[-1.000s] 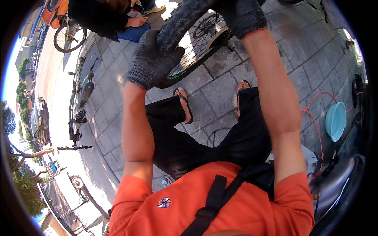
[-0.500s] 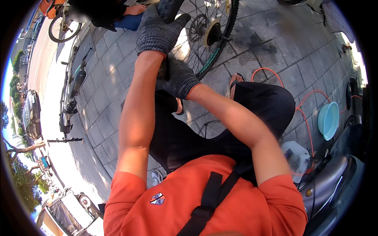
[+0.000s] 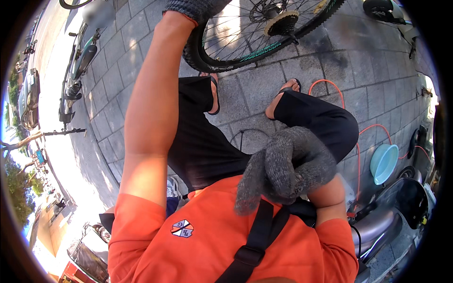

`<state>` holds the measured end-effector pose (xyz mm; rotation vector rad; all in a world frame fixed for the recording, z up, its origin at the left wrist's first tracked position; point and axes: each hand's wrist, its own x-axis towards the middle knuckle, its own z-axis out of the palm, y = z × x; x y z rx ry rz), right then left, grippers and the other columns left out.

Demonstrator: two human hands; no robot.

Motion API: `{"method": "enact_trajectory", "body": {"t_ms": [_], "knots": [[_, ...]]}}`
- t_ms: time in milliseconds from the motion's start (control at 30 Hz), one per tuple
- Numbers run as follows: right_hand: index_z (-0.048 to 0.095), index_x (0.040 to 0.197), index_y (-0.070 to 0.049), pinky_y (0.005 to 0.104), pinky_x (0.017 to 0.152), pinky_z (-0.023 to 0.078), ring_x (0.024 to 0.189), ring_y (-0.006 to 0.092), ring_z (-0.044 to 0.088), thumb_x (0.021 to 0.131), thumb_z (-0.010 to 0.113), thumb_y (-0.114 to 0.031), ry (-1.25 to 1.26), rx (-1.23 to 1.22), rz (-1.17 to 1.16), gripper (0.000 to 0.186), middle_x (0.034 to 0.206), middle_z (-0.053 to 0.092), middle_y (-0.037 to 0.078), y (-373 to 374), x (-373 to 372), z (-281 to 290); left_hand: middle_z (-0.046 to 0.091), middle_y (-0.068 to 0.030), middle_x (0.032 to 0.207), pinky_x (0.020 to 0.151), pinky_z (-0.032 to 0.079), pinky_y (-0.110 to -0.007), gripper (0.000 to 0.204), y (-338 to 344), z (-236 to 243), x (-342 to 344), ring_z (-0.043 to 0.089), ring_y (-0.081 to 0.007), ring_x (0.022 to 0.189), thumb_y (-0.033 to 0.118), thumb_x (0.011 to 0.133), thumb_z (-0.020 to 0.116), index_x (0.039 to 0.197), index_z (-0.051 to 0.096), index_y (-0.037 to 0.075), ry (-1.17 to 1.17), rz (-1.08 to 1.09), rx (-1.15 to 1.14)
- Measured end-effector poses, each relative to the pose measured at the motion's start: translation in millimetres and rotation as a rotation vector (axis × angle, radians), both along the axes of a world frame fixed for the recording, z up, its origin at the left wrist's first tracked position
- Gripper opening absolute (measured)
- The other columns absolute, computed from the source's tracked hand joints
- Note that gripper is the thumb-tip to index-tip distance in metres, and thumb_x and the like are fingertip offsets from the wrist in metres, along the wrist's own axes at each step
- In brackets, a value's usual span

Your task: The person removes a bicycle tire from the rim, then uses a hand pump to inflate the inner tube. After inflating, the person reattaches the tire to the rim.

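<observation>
At the upper edge, my left hand (image 3: 194,10) in a dark grey knit glove is closed on the tyre of a bicycle wheel (image 3: 204,59). Part of that hand is cut off by the picture's edge. The wheel has a black knobbly tyre, a dark rim with green lettering, thin spokes, a brake disc and a rear sprocket cluster (image 3: 282,23). My right hand (image 3: 295,165), gloved alike, is raised before my chest, away from the wheel. Its fingers are curled in and the thumb side points down-left; anything inside them is hidden.
Grey paving lies under my sandalled feet. At right are an orange hose (image 3: 358,170), a light-blue basin (image 3: 384,164) and a silver-grey scooter (image 3: 380,231). A folded scooter-like vehicle (image 3: 78,75) stands at left. A thin dark loop (image 3: 241,134) lies between my legs.
My right hand has left the wheel and come back toward my chest. The wheel shows lower and further right, with more of its tyre in sight. My left hand stays on the tyre.
</observation>
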<state>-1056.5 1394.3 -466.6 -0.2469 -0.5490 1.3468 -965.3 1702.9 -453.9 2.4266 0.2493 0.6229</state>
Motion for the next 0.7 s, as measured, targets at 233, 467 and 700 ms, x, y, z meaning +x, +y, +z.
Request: {"method": "enact_trajectory", "body": {"t_ms": [233, 467, 700], "knots": [[0.070, 0.110, 0.002, 0.0354, 0.075, 0.056, 0.083, 0.0232, 0.068, 0.096, 0.066, -0.010, 0.109, 0.032, -0.015, 0.019, 0.112, 0.071, 0.021, -6.7, -5.5, -2.2, 0.074, -0.0181, 0.099, 0.084, 0.056, -0.039, 0.053, -9.0, -1.0, 20.7, 0.073, -0.0277, 0.093, 0.033, 0.082, 0.084, 0.118, 0.066, -0.002, -0.060, -0.173, -0.058], [0.069, 0.109, -0.001, 0.0360, 0.072, 0.056, 0.079, 0.0243, 0.068, 0.095, 0.065, -0.008, 0.119, 0.013, -0.016, 0.017, 0.118, 0.070, 0.022, -4.6, -3.8, -7.5, 0.074, -0.0175, 0.099, 0.083, 0.056, -0.040, 0.050, -13.6, 7.0, 18.5, 0.073, -0.0285, 0.093, 0.031, 0.082, 0.083, 0.116, 0.067, -0.002, -0.030, -0.137, 0.047], [0.068, 0.108, -0.004, 0.0365, 0.069, 0.055, 0.075, 0.0254, 0.068, 0.093, 0.064, -0.006, 0.180, -0.095, -0.042, 0.016, 0.123, 0.068, 0.023, -9.7, -10.5, 5.9, 0.073, -0.0206, 0.094, 0.082, 0.055, -0.043, 0.047, -1.9, 2.8, 14.6, 0.072, -0.0352, 0.090, 0.035, 0.083, 0.080, 0.109, 0.066, -0.001, -0.055, -0.190, -0.069]]}}
